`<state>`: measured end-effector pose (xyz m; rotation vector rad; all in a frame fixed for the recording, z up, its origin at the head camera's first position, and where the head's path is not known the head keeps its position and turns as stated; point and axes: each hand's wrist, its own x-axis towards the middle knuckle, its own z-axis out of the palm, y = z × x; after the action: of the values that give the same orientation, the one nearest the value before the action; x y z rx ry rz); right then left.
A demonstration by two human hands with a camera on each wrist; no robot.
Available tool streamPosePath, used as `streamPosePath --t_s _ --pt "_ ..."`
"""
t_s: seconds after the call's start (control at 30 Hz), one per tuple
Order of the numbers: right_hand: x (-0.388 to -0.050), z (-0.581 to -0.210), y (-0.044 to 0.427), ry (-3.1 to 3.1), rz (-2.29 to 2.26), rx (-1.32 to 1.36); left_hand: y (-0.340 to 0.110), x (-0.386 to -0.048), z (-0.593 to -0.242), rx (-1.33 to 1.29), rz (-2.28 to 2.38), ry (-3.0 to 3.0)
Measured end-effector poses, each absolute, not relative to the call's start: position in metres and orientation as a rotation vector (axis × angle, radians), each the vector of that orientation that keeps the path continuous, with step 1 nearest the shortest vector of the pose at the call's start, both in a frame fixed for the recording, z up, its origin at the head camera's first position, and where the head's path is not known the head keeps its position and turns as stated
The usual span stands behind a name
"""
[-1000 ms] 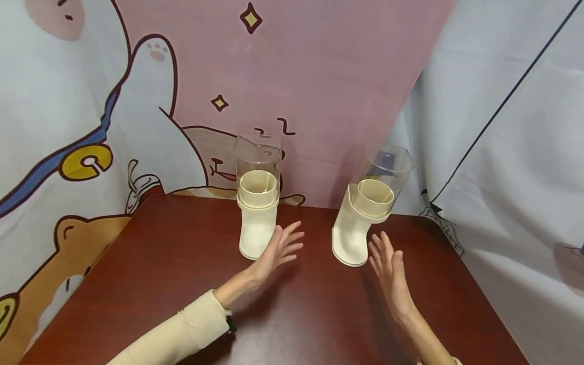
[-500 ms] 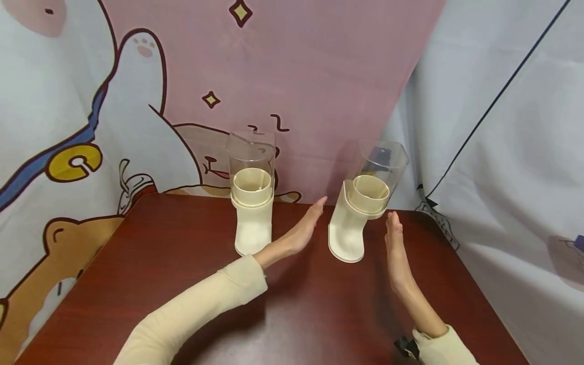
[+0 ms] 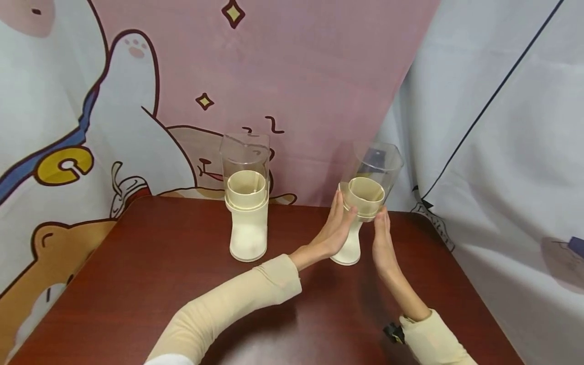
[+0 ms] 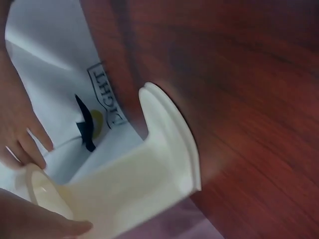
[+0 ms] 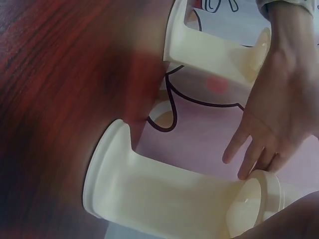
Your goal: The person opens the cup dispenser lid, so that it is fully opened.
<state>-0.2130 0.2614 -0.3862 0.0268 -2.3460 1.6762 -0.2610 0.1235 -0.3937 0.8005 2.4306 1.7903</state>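
Observation:
Two cream plastic stands are on the dark red-brown table (image 3: 191,233), each with a ring-shaped cup and a clear, open-topped tube. The left stand (image 3: 248,230) is upright and untouched. The right stand (image 3: 350,248) leans to the right in the head view. My left hand (image 3: 332,230), fingers straight, lies along the left side of its ring, with the fingertips at the rim. On the ring's other side is my right hand (image 3: 384,246), fingers also extended and fingertips against it. Part of the right stand's stem is behind my left hand. In the right wrist view, my left fingers (image 5: 256,154) touch the ring.
Behind the table hangs a pink and white cloth (image 3: 319,76) with cartoon animals. Another white cloth (image 3: 493,167) drapes along the right side. Both clear tubes (image 3: 244,149) rise close to the back cloth.
My left hand has moved right, from in front of the left stand to the right stand's near left side. The right hand has closed in from the right. Both hands now touch the ring.

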Motion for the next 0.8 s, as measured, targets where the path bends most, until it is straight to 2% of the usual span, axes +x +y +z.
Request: streamPosePath --t_s 0.13,0.37,0.47,0.6,0.8 --pt "-0.217 -0.385 0.259 -2.266 1.740 0.024 0.133 -0.246 -0.393 0.738 1.814 2.448" --pt "-0.224 -0.388 0.265 -1.977 1.914 0.188 0.138 -0.229 -0.392 0.664 1.879 2.409" --pt "-0.216 -0.387 0.269 -1.979 1.873 0.135 0.131 -0.238 -0.394 0.612 2.002 2.383" --pt "-0.208 -0.387 0.265 -2.056 1.727 0.115 0.122 -0.267 -0.393 0.593 2.087 2.388" --pt "-0.210 -0.390 0.261 -2.150 1.676 0.152 0.121 -0.295 -0.402 0.765 1.985 2.402"
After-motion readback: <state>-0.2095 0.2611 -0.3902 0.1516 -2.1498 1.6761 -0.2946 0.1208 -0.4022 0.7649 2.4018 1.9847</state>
